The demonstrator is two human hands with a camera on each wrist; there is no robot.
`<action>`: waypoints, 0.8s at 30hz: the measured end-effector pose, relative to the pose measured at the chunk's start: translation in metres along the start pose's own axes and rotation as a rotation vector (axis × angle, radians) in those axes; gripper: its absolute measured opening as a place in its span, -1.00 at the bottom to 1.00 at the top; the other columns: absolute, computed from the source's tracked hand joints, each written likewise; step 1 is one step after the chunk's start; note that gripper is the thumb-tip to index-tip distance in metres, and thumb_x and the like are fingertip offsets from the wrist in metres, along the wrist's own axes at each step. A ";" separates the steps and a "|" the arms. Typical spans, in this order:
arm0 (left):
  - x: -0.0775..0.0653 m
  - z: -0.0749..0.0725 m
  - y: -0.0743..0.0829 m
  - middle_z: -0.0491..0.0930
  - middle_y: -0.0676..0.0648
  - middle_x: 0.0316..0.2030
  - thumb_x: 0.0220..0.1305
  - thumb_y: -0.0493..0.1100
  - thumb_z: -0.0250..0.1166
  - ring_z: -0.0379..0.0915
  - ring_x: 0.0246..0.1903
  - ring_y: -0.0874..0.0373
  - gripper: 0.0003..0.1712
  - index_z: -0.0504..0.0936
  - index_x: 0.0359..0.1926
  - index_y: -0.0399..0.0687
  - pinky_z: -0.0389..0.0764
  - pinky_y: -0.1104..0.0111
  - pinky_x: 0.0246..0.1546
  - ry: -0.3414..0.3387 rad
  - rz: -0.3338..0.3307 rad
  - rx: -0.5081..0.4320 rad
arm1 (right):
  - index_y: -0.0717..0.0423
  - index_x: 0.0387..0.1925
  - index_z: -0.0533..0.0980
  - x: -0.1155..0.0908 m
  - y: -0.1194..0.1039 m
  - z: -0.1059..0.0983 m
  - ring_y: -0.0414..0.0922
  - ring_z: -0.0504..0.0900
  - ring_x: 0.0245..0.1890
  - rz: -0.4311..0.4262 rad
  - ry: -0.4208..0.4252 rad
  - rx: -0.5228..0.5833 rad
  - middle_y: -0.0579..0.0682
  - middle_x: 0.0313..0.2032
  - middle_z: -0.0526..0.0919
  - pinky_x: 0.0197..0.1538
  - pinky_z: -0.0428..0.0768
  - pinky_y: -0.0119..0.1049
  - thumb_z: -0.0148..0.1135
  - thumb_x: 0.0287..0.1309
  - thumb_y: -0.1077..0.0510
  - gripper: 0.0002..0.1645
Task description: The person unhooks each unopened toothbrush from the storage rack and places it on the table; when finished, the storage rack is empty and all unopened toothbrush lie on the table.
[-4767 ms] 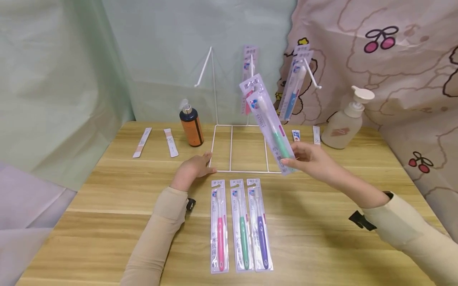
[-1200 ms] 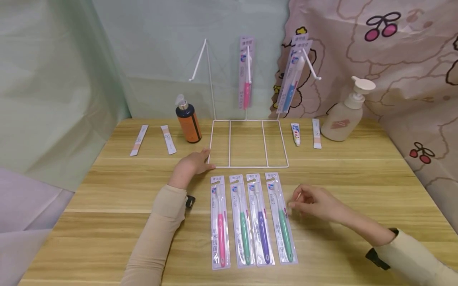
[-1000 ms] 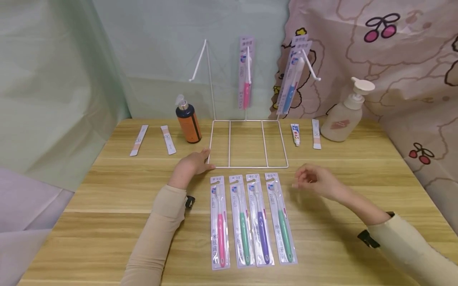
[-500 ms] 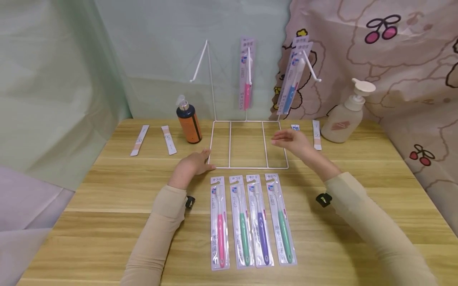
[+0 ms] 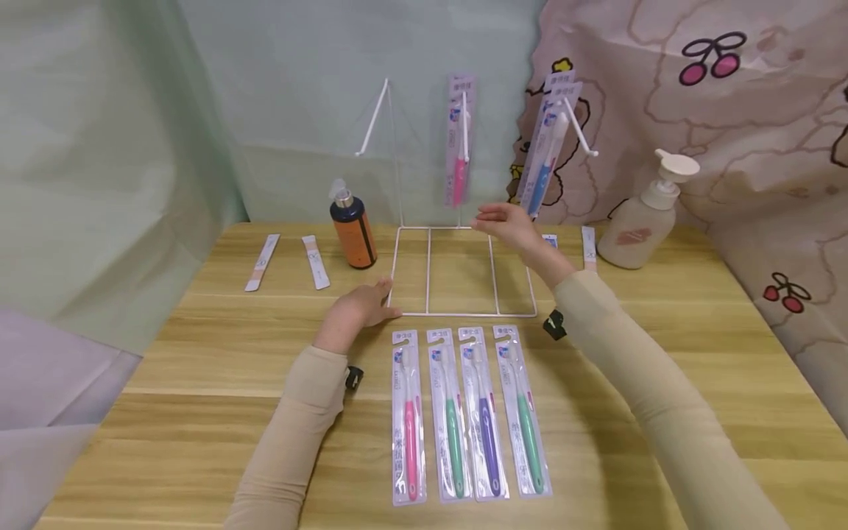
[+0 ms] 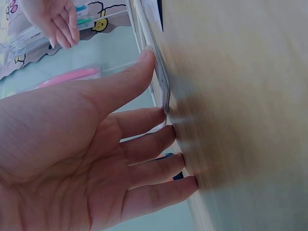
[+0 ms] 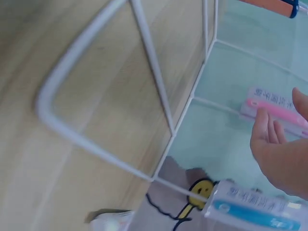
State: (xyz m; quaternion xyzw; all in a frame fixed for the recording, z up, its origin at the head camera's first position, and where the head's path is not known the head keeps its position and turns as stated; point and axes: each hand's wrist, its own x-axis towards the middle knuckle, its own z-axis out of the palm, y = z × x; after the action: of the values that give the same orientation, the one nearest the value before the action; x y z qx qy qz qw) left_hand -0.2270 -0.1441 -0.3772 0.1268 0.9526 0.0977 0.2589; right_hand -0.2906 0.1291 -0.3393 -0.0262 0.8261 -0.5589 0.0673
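My left hand [image 5: 358, 309] rests at the near left corner of a white wire display rack [image 5: 464, 316], its thumb against the wire and its fingertips on the table in the left wrist view. My right hand [image 5: 510, 228], holding nothing, is raised just below and right of a packaged pink toothbrush [image 5: 459, 180] on the middle hook. Packaged blue toothbrushes [image 5: 540, 184] hang on the right hook; the left hook [image 5: 372, 121] is bare. In front of the rack lies a row of packaged toothbrushes: pink [image 5: 411, 449], green [image 5: 453, 442], purple [image 5: 489, 442] and green [image 5: 529, 434].
An orange pump bottle [image 5: 354, 235] and two paper sachets [image 5: 316, 262] stand or lie left of the rack. To its right are a cream pump bottle [image 5: 639, 228], another sachet [image 5: 589, 246] and a small toothpaste tube [image 5: 550, 240], mostly hidden by my right arm.
My right hand has laid the green toothbrush pack at the row's right end and let go, then moved up and left to the hanging pink one. My left hand has stayed on the rack corner.
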 end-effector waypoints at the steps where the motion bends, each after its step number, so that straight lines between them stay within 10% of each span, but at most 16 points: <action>1: 0.000 0.000 0.000 -0.14 -0.23 0.43 0.36 0.10 0.04 -0.10 0.37 -0.21 -0.16 -0.10 0.45 -0.18 0.06 0.02 0.36 -0.005 -0.001 0.000 | 0.25 0.24 0.32 0.003 -0.001 0.002 0.03 0.44 0.16 0.007 -0.004 -0.011 0.18 0.15 0.47 0.23 0.40 -0.14 0.21 0.20 0.12 -0.39; 24: -0.002 0.002 0.000 -0.09 -0.20 0.43 0.35 0.10 0.07 -0.08 0.38 -0.18 -0.18 -0.05 0.45 -0.15 0.07 0.04 0.35 0.024 -0.007 -0.011 | 0.05 0.29 0.19 0.041 -0.021 0.032 -0.04 0.42 0.13 0.006 0.115 -0.130 0.05 0.16 0.42 0.14 0.47 -0.17 0.29 0.10 -0.07 -0.21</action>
State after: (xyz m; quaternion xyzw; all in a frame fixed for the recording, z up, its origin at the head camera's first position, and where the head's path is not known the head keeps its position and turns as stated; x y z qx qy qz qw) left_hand -0.2243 -0.1440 -0.3782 0.1208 0.9555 0.1037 0.2485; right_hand -0.3271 0.0867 -0.3353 0.0039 0.8633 -0.5043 0.0197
